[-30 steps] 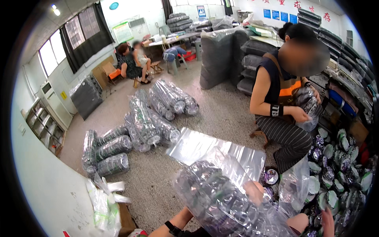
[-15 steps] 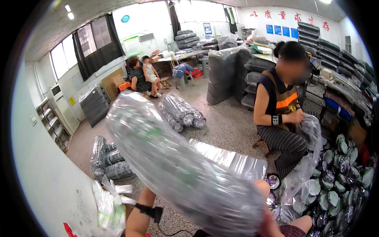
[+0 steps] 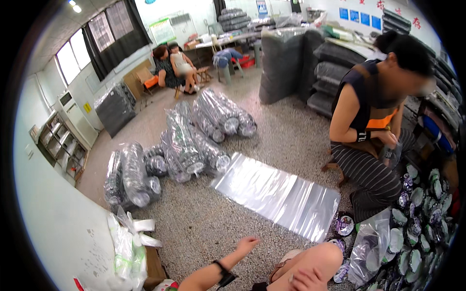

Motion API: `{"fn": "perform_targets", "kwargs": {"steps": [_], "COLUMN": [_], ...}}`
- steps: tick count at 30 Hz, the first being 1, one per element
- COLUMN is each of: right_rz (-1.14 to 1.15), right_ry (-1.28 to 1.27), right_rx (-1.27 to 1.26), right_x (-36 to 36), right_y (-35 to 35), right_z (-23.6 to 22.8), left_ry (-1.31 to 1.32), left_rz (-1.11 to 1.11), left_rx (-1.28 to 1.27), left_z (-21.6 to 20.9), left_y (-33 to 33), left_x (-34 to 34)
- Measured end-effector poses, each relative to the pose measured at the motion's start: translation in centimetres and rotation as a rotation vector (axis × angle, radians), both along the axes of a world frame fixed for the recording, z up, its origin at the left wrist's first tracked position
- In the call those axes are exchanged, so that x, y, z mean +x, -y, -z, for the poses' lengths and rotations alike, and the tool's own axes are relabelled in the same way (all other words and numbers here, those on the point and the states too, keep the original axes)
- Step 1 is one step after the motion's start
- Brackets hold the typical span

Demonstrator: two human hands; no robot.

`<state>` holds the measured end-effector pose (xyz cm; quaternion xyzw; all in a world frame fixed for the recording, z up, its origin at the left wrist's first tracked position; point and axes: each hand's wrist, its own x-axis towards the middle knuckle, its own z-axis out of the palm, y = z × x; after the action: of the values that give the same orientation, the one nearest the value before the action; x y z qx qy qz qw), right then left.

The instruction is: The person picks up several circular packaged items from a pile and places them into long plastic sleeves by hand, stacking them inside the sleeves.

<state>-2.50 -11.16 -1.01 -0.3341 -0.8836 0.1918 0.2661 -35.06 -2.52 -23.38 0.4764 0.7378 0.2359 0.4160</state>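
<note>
The long plastic-wrapped bundle (image 3: 138, 173) is now out of the hands and seems to lie on the pile (image 3: 114, 180) at the left of the frame, so both hands appear free. The left hand (image 3: 248, 244), loosely opened and empty, hangs at lower centre, while the right hand (image 3: 309, 280) rests with spread fingers on the bare thigh (image 3: 323, 254). At upper right, red characters (image 3: 398, 14) and blue notices (image 3: 365, 18) mark the wall (image 3: 326, 10); purple labels (image 3: 345, 225) at lower right are too small for reading.

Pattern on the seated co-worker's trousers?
Thin pale stripes on dark trousers; shows best in the head view.
</note>
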Motion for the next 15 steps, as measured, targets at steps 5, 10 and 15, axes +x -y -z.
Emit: {"fn": "perform_targets", "kwargs": {"steps": [5, 10, 15], "right_rz": [0.143, 0.131, 0.231], "right_ry": [0.045, 0.111, 0.137], "right_rx": [-0.036, -0.515, -1.194], "right_x": [1.3, 0.1, 0.8], "right_y": [-1.0, -12.3, -25.2], "right_z": [1.9, -2.9, -6.2], "left_ry": [-0.113, -0.237, -0.346], "left_rz": [0.315, 0.201, 0.116], "left_rx": [0.236, 0.467, 0.490], "left_z": [7.7, 14.6, 18.5], "left_y": [-14.7, -21.9, -20.9], "left_x": [14.3, 19.4, 21.8]}}
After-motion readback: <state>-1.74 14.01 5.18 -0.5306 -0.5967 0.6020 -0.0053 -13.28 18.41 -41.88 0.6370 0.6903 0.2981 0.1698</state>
